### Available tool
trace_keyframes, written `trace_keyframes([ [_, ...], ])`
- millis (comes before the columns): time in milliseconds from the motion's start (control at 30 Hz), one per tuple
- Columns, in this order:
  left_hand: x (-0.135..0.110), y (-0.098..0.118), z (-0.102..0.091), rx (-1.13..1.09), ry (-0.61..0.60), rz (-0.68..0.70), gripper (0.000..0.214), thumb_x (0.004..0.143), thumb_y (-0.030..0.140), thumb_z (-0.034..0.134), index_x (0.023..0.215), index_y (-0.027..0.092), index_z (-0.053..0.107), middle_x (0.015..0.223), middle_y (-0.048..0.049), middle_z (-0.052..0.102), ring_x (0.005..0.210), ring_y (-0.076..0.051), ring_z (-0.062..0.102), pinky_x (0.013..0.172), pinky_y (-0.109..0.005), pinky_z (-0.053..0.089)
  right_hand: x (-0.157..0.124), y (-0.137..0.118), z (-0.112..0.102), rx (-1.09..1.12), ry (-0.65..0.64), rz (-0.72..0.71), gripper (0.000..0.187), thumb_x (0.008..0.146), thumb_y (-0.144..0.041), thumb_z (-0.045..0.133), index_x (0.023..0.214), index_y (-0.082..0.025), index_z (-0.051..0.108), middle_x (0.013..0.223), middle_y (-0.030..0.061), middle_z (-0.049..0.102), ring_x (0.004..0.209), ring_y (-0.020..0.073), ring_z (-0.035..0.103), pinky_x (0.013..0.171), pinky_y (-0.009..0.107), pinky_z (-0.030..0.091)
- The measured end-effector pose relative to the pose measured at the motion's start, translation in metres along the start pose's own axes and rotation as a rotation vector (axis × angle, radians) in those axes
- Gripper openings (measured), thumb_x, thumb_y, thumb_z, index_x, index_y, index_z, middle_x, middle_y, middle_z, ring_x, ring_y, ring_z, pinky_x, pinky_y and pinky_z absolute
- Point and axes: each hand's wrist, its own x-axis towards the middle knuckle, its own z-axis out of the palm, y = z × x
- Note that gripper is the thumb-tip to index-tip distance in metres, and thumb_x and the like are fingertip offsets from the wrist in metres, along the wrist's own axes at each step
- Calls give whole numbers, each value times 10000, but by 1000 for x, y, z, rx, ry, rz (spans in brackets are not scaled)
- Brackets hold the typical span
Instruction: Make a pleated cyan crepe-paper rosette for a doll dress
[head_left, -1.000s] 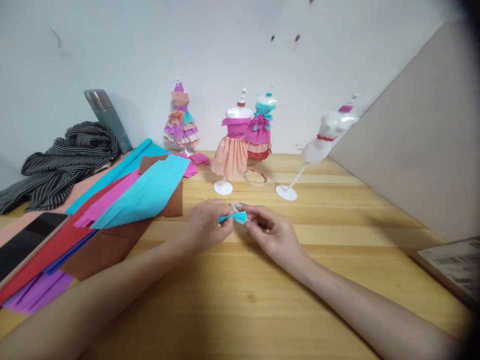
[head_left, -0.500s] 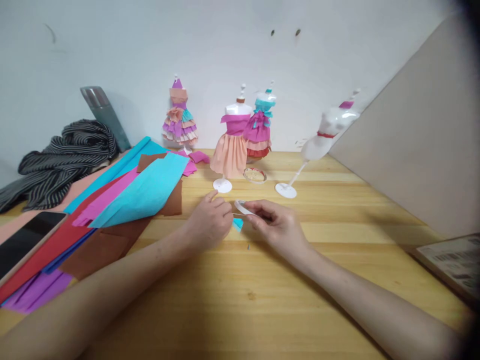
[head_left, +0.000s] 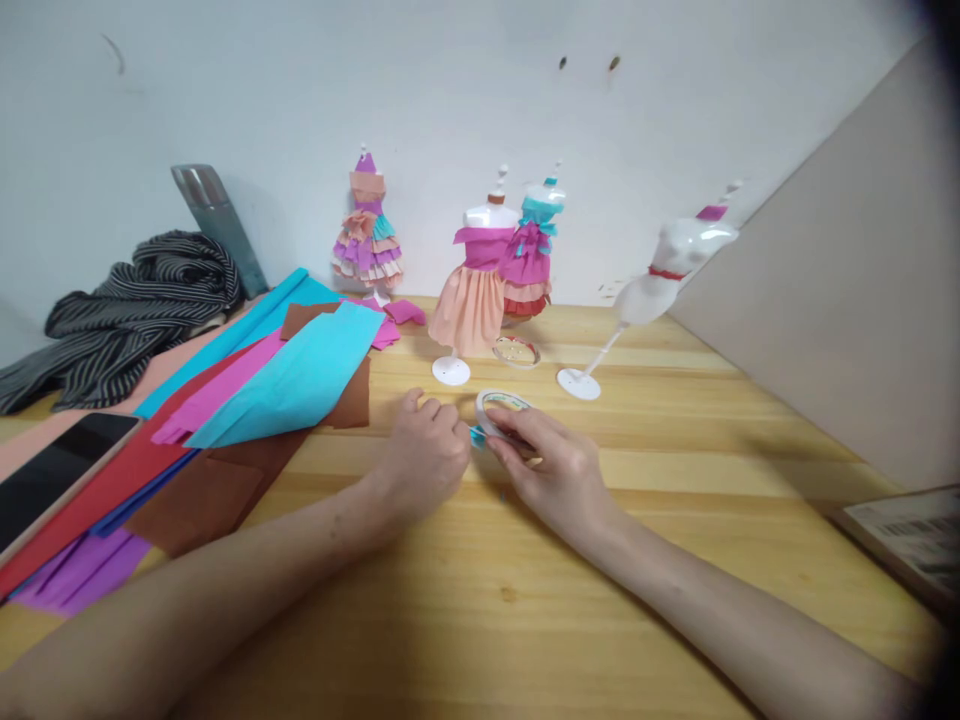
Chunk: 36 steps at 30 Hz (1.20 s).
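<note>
My right hand [head_left: 564, 464] holds a roll of white tape [head_left: 483, 408] between thumb and fingers, just above the table. Close beside it, my left hand [head_left: 426, 450] is closed, its fingertips turned away from view. A short, thin strip of tape seems to run from the roll to this hand. A small turquoise paper scrap [head_left: 477, 437] shows on the table between the hands. Beyond them stands a mini dress form [head_left: 490, 217] in a magenta and peach paper dress [head_left: 469, 305]. A bare white dress form [head_left: 641, 298] leans at the right.
Two more dressed forms, one in tiered ruffles [head_left: 367, 235] and one in turquoise and magenta [head_left: 529, 250], stand by the wall. Crepe paper sheets [head_left: 292, 375], a phone [head_left: 64, 475], a striped cloth [head_left: 150, 300] and a bottle [head_left: 221, 225] lie left. A ring-shaped roll [head_left: 517, 351] lies mid-table.
My right hand has tilted the tape roll, so its ring faces upward more. The left hand stays closed near it. The whole view has shifted slightly.
</note>
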Motion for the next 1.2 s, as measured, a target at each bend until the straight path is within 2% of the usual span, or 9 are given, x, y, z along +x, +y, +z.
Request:
trace_keyframes([
  [167,0,1,0,-35,-88,16,161,824,151,530,693,138,622,707,-71,626,699,-211,548,845,-452,392,0,4,-1,-24,-2,-4,201,872,-109,569,1043,-186,640,875,80,704,787,199,690,670,311,593],
  [267,0,-2,1,-45,-147,55,143,825,141,533,780,129,668,933,-120,687,831,-234,584,887,-465,385,0,11,-2,-28,-5,20,211,877,-120,559,1056,-194,644,899,81,709,791,203,690,674,325,593],
  [333,-1,-4,2,-57,-192,63,158,829,142,530,834,124,687,1117,-157,667,934,-255,588,894,-467,389,0,14,-4,-28,7,31,209,881,-123,551,1053,-195,647,923,86,712,813,210,694,705,346,598],
  [400,-1,-6,2,-83,-235,49,168,829,151,531,841,121,695,1202,-171,639,995,-271,580,885,-463,401,1,16,-6,-29,31,35,202,881,-121,549,1044,-190,646,935,92,713,835,217,695,732,364,601],
  [533,0,-6,0,-153,-194,51,177,834,158,524,833,125,698,1255,-142,628,1049,-265,565,883,-432,422,3,17,-9,-34,40,40,199,883,-116,546,1046,-191,635,940,92,712,850,219,695,748,376,602],
  [733,2,-4,2,-67,-29,38,159,820,148,530,778,127,683,1196,-143,657,1009,-262,569,920,-449,409,2,12,-8,10,5,64,195,879,-123,550,1033,-202,639,954,85,712,853,213,693,748,365,602],
  [900,0,-5,6,-88,-63,52,171,846,161,518,823,135,686,1143,-133,664,986,-245,562,932,-449,399,0,6,-3,34,-15,64,205,877,-133,554,1045,-206,647,944,84,718,844,210,695,732,351,599],
  [1067,-1,-6,6,-125,-159,72,163,847,148,512,780,141,660,818,-71,650,878,-224,553,982,-474,367,-1,5,0,7,-18,41,189,875,-126,558,1027,-186,652,895,90,709,797,204,689,701,335,594],
  [1200,1,-6,4,-169,-186,54,172,838,138,498,733,140,635,756,-72,620,801,-221,532,876,-433,412,-2,5,1,-12,-28,24,181,883,-141,548,1020,-183,659,872,89,708,745,197,679,666,328,587],
])
